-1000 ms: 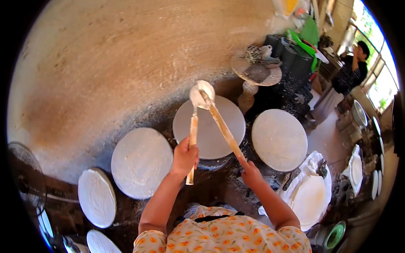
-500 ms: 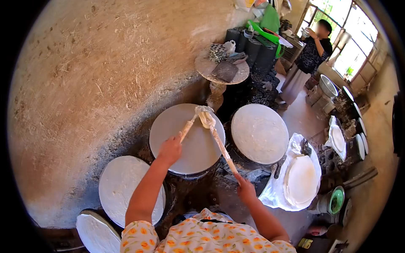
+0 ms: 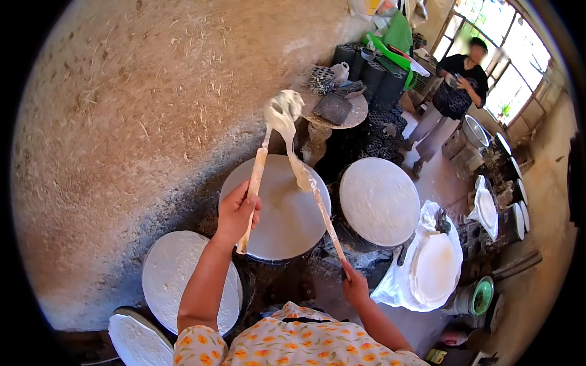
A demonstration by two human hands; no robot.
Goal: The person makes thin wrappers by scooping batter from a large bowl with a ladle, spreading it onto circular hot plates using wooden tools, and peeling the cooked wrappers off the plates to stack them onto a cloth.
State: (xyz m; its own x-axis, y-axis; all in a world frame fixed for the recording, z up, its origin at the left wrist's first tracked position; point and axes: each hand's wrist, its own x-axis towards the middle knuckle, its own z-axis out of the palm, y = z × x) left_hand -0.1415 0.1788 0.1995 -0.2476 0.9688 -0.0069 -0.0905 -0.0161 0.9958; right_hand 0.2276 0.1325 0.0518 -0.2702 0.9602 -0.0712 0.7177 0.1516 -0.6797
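My left hand (image 3: pixel 238 210) is closed around a short wooden stick (image 3: pixel 257 172), its top coated in a lump of wet, sticky dough (image 3: pixel 283 113). The dough hangs in a thick strand down to a longer, thin wooden stick (image 3: pixel 326 222). My right hand (image 3: pixel 355 287) grips that longer stick near its lower end. Both sticks are above a round flat griddle (image 3: pixel 274 235), which has a smooth greyish surface.
Dough-covered round griddles stand to the right (image 3: pixel 379 201) and left (image 3: pixel 177 274). Thin round sheets (image 3: pixel 434 268) lie stacked on white plastic. Behind is a round stand (image 3: pixel 357 116) near dark cylinders (image 3: pixel 375 79). A person (image 3: pixel 461 82) stands by the window.
My left hand has lifted its stick and the dough off the griddle area, stretching a strand. My right hand has moved slightly down. The person by the window has lowered their hands.
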